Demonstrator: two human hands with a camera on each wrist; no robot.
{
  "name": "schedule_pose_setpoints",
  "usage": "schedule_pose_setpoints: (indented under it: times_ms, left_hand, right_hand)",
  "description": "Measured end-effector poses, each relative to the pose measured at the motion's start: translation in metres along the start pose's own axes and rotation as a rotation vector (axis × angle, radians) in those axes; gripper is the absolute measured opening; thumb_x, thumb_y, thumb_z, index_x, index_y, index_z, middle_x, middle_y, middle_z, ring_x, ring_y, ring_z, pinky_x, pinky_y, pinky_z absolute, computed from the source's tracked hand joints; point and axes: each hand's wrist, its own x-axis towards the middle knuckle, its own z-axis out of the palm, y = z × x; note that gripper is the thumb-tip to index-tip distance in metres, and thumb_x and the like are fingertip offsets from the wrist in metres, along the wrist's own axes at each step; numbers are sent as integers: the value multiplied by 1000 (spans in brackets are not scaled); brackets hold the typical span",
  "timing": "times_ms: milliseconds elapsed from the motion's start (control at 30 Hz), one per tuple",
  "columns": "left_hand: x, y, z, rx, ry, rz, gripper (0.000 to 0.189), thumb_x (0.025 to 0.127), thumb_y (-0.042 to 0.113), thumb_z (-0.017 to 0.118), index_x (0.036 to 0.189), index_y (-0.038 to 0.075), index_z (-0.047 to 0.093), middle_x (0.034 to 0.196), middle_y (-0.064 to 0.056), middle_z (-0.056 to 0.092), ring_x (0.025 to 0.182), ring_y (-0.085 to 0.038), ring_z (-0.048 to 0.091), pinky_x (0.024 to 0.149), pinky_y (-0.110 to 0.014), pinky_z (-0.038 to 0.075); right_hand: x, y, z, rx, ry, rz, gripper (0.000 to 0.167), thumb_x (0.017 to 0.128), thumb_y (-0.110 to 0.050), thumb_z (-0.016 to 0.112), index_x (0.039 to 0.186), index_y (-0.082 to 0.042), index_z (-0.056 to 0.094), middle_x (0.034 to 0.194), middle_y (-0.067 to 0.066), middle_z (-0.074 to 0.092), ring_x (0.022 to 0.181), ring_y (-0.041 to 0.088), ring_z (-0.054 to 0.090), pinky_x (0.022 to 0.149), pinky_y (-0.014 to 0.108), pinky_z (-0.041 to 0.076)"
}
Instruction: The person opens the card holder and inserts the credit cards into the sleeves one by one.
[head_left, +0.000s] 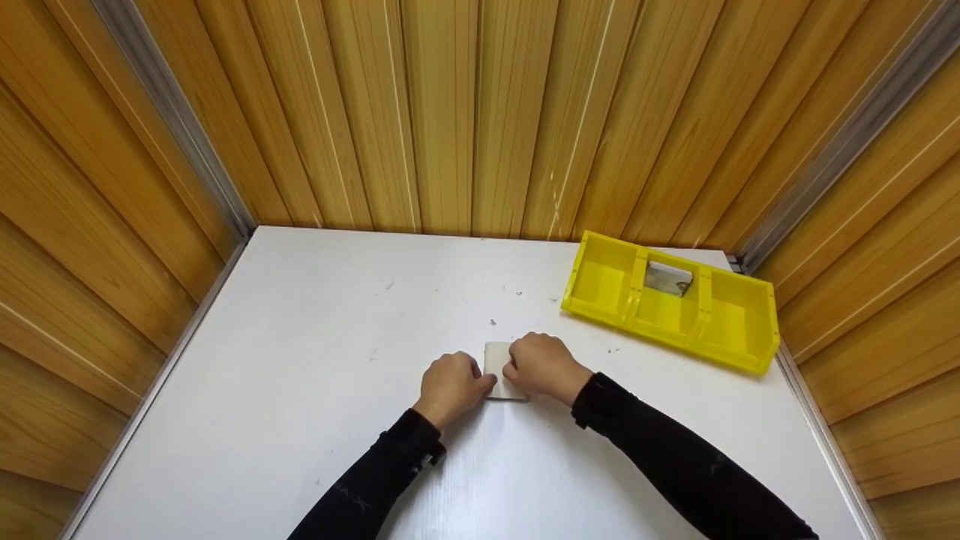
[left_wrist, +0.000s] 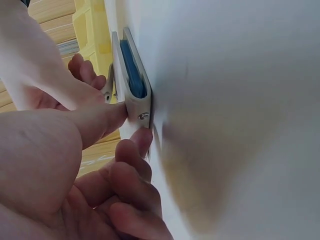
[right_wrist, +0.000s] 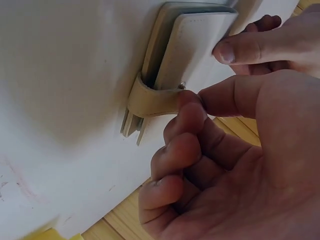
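A small cream card wallet [head_left: 496, 369] lies flat on the white table, partly covered by the hands. My left hand [head_left: 451, 386] pinches its folded edge, thumb on top and index finger at the lower side. Something blue [left_wrist: 131, 70] shows between the covers in the left wrist view, and a metal stud [left_wrist: 144, 116] sits on the folded edge. With thumb and index finger, my right hand [head_left: 547, 365] pinches the end of the wallet's strap [right_wrist: 152, 102]. This strap bends round the opposite edge onto the cover, close to a small snap [right_wrist: 181, 86].
A yellow bin [head_left: 667, 341] with three compartments stands at the back right of the white table [head_left: 337, 300]. In its middle compartment is a grey-white patterned piece [head_left: 667, 279]. Wood-look panels [head_left: 442, 112] enclose the back and both sides. Small dark specks mark the tabletop.
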Motion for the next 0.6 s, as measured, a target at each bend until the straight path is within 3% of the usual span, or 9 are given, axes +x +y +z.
schedule_pose_setpoints:
  times_ms: [233, 600]
  left_hand:
    - [0, 0, 1, 12, 24, 14, 29, 90, 33, 86, 69, 15, 75, 73, -2, 73, 64, -16, 60, 58, -35, 47]
    - [-2, 1, 0, -1, 24, 18, 29, 90, 32, 86, 67, 17, 75, 72, -1, 72, 63, -15, 58, 57, -34, 46]
  right_hand:
    - [2, -3, 5, -65, 26, -41, 36, 93, -23, 70, 62, -11, 58, 70, 10, 62, 66, 33, 61, 68, 56, 56]
    - [0, -7, 8, -141, 48, -95, 30, 93, -21, 71, 68, -4, 66, 68, 14, 65, 64, 38, 65, 64, 54, 56]
